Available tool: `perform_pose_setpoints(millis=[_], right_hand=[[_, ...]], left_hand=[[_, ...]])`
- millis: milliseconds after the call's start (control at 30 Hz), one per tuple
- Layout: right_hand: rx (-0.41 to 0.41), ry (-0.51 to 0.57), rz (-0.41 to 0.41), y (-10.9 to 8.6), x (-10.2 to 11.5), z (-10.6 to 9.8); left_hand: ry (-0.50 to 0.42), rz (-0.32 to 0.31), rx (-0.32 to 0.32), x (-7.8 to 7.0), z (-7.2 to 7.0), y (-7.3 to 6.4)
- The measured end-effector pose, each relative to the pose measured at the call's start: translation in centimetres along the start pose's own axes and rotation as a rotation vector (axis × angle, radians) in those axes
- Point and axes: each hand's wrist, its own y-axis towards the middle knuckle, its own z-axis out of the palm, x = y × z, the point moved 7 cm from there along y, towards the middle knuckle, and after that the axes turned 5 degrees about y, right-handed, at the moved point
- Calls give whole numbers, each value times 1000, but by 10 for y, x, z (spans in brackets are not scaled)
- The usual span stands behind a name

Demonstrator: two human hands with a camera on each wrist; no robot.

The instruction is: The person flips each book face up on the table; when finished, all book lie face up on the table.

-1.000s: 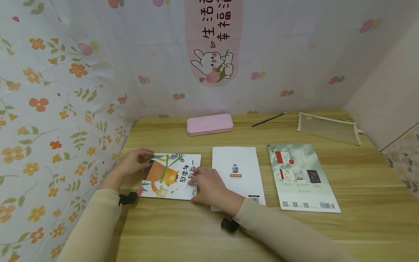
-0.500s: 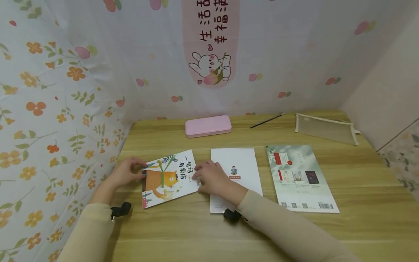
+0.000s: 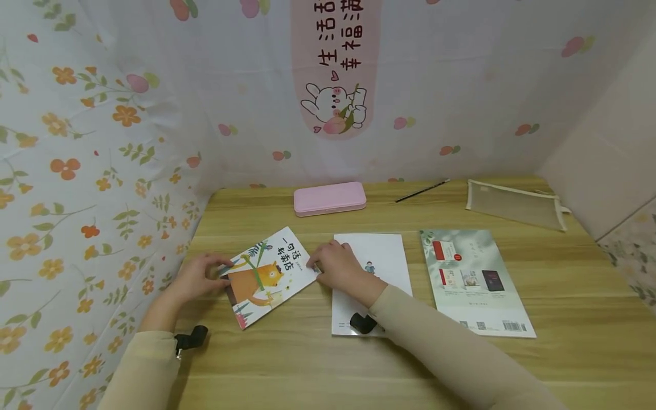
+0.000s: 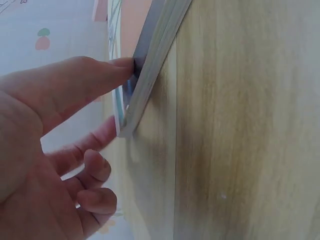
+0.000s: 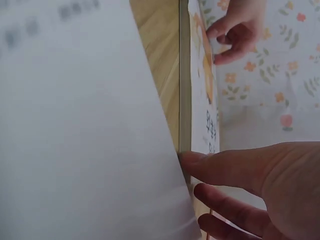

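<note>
A picture book [image 3: 269, 270] with an orange cartoon animal on its white cover lies turned at a slant on the left of the table. My left hand [image 3: 197, 277] pinches its left corner, the thumb [image 4: 107, 75] on the cover's edge and the index finger at the side. At the right corner my right hand [image 3: 340, 270] grips the book, its thumb [image 5: 200, 162] against the page edge. Under the right hand and wrist, partly hidden, is a white booklet [image 3: 386, 253] with a small printed figure.
To the right lies a green-and-white magazine [image 3: 474, 285]. Along the back of the wooden table [image 3: 287, 364] are a pink pencil case [image 3: 329, 199], a dark pencil [image 3: 422, 191] and a mesh zip pouch [image 3: 515, 206]. Patterned cloth [image 3: 246, 85] hangs behind and at the left.
Between my hands the picture book has turned counterclockwise from nearly straight to a clear slant, its right end swinging away from me. The other things on the table stay put.
</note>
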Motion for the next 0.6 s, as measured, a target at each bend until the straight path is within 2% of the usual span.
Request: perform_pose_setpoints(millis=[133, 233, 467, 600], right_hand=[[-32, 10, 10, 8, -6, -3], [-48, 34, 16, 13, -9, -5], [-92, 109, 71, 28, -23, -4], [-118, 144, 87, 36, -27, -4]], left_hand=[[2, -4, 12, -4, 0, -4], [2, -43, 41, -6, 2, -6], [105, -104, 78, -15, -1, -12], [106, -122, 119, -18, 0, -16]])
